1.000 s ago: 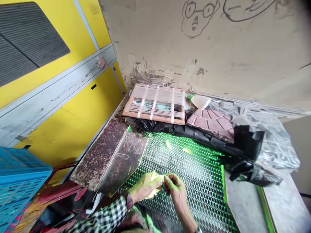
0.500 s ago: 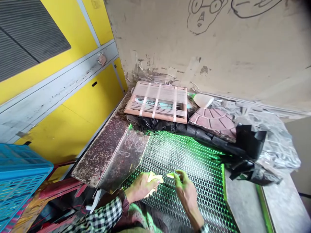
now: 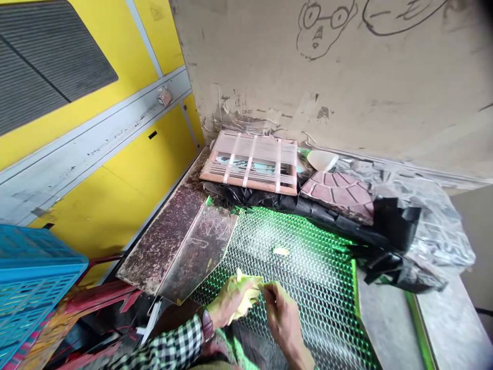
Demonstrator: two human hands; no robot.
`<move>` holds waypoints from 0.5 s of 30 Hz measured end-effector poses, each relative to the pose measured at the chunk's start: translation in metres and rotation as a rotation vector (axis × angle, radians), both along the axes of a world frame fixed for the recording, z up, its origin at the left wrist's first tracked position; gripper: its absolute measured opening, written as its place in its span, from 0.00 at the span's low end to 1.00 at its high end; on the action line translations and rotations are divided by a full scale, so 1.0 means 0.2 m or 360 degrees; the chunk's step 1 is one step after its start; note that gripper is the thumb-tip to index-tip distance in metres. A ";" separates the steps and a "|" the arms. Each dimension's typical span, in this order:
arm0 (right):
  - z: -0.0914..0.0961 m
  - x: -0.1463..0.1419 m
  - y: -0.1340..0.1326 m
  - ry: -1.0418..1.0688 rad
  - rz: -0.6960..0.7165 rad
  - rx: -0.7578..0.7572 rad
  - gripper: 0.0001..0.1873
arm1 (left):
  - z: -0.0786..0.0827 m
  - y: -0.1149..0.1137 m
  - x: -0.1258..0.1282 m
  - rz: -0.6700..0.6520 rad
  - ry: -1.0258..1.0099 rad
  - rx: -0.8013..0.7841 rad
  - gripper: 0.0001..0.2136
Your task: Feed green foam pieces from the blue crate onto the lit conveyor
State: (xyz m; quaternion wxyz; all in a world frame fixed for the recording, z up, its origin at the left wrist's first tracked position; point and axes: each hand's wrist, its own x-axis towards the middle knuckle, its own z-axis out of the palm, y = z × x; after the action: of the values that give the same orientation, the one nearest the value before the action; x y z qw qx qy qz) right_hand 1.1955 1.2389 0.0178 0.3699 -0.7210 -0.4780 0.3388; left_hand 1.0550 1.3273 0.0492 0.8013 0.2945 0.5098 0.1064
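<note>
Black-and-white checks are running down the person's left sleeve, the small squares stopping just short of the left hand.

A reddish-brown band with a rounded, dull face is circling the wrist right at the cuff, though blur is leaving its exact kind unclear. The right hand is going without a covering, and the right forearm is showing bare toward the bottom of the view. Across the lap, a pale, mottled cloth is catching green and pink tints, with darker fabric lying beside it.
</note>
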 end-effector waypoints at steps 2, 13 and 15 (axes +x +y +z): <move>-0.01 0.00 -0.01 0.0043 -0.0026 -0.0031 0.21 | -0.02 -0.01 0.00 -0.0007 0.0036 -0.0047 0.23; -0.01 0.16 0.00 -0.0024 -0.0401 -0.0527 0.31 | -0.07 0.05 -0.03 -0.0210 0.0053 0.0212 0.20; 0.01 0.13 0.00 0.0258 -0.0310 -0.0419 0.30 | -0.04 0.03 -0.01 -0.0344 0.0021 0.0284 0.19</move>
State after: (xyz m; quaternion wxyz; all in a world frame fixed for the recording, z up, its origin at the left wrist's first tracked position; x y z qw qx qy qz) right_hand 1.2205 1.2387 0.0191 0.3408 -0.7765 -0.3262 0.4178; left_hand 1.0526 1.3333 0.0404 0.7754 0.4185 0.4688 0.0625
